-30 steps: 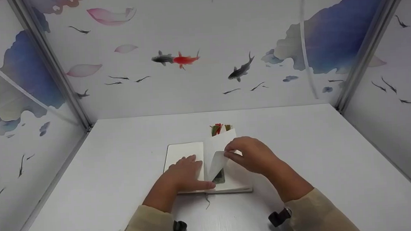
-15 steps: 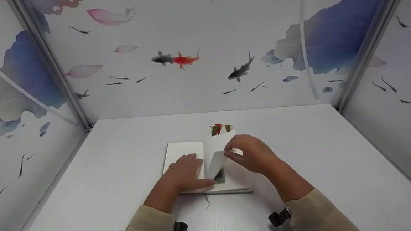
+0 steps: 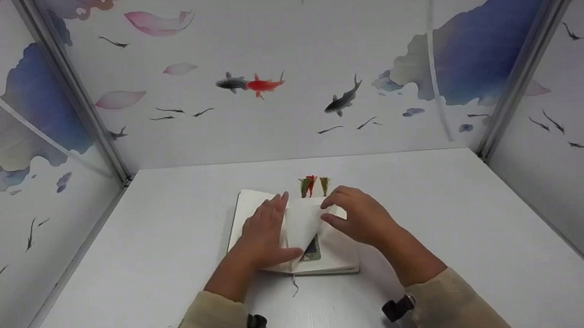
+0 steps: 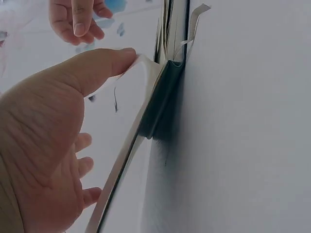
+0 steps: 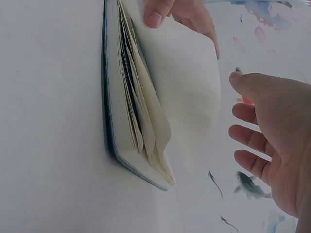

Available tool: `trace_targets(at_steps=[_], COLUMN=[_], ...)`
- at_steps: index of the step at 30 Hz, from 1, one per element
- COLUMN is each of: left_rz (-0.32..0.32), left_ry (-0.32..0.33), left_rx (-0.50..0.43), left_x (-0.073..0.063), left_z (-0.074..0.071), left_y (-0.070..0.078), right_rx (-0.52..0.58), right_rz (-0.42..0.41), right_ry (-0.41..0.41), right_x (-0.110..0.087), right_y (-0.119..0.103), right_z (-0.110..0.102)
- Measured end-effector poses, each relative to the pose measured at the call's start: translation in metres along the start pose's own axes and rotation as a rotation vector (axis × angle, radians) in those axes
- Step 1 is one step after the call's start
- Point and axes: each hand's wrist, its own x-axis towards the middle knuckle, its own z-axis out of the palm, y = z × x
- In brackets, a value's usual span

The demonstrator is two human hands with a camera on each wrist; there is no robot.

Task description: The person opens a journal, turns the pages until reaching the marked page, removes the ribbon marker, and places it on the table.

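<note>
An open notebook (image 3: 340, 255) with cream pages and a dark cover lies on the white table. One raised page (image 3: 302, 224) curls up over its middle. My left hand (image 3: 262, 239) is over the left half with fingers straight; its thumb touches the raised page, as the right wrist view also shows. Close to that page's right edge, my right hand (image 3: 361, 215) has its fingers apart; in the right wrist view a gap separates the right hand (image 5: 272, 131) from the page. Partly covered by the page is a dark picture with a pale green border (image 3: 311, 253).
Red and green tassels (image 3: 314, 185) stick out beyond the notebook's top edge. A thin ribbon (image 3: 295, 287) hangs from the bottom of its spine onto the table (image 3: 173, 212). Printed panels (image 3: 269, 130) with fish and petals close off the back and sides.
The page has turned further left and my right fingers have let go of it. My left fingers have lifted and straightened, and the left pages have risen slightly.
</note>
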Motion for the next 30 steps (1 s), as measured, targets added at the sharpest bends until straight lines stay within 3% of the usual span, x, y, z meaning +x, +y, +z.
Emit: trace_targets(at_steps=[4, 10, 17, 24, 30], left_rz=[0.032, 0.092, 0.117, 0.136, 0.116], left_ry=[0.037, 0.037, 0.036, -0.017, -0.046], left_rx=[0.015, 0.045, 0.073, 0.081, 0.049], left_x=[0.001, -0.002, -0.002, -0.001, -0.002], left_z=[-0.002, -0.007, -0.009, -0.007, -0.006], left_y=[0.001, 0.001, 0.0, -0.002, -0.002], right_rx=[0.004, 0.005, 0.034, 0.011, -0.056], right_rz=[0.034, 0.066, 0.103, 0.187, 0.255], right_ry=[-0.038, -0.077, -0.16, -0.311, -0.514], right_x=[0.0, 0.0, 0.001, 0.0, -0.004], right_y=[0.0, 0.004, 0.008, 0.012, 0.015], right_z=[0.001, 0.004, 0.006, 0.01, 0.015])
